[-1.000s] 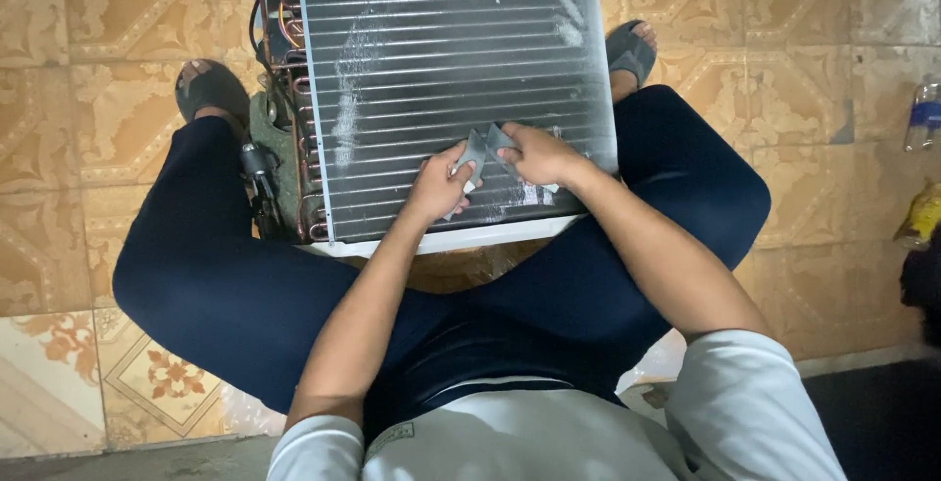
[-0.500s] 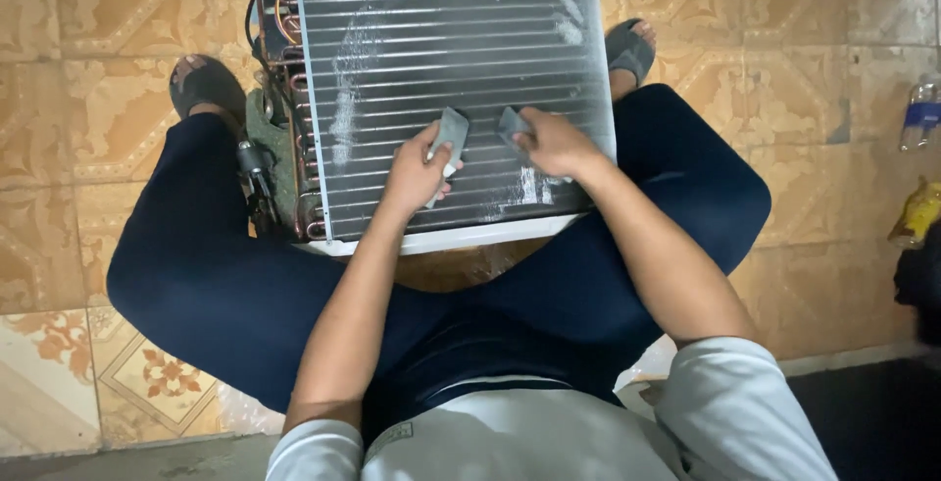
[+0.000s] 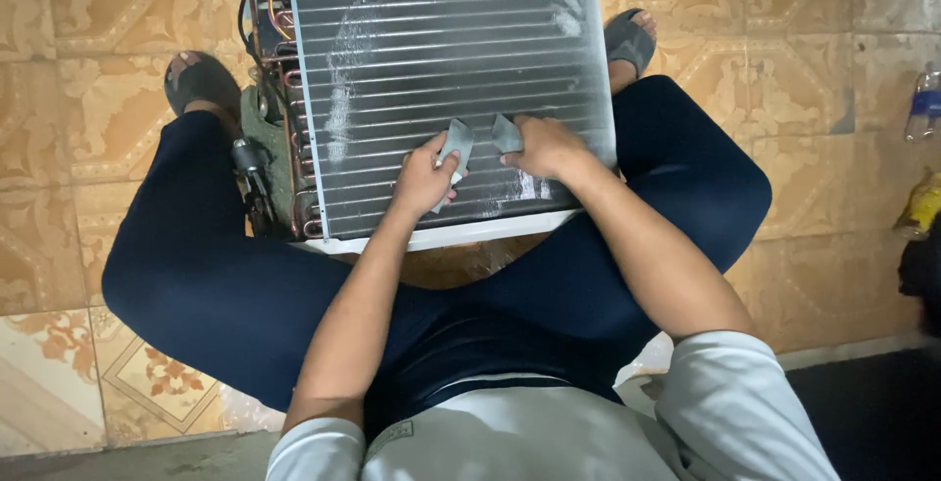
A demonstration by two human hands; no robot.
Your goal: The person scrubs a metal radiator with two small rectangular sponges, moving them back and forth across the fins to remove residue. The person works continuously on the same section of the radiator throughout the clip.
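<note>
Left hand (image 3: 423, 179): clamped on grey pad (image 3: 454, 144), long axis tilted near-upright, centre frame. Right hand (image 3: 545, 147): clamped on second grey pad (image 3: 506, 134), just beside the first, apart. Both rest on finned coil panel (image 3: 441, 59), lower centre, over tiled floor (image 3: 98, 50).

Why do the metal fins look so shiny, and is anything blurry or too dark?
Head view: light glints off the finned coil; the left hand and right hand, each gripping a grey pad, look sharp; the bottle at the right edge is soft; the bottom right corner falls into dark shadow.
</note>
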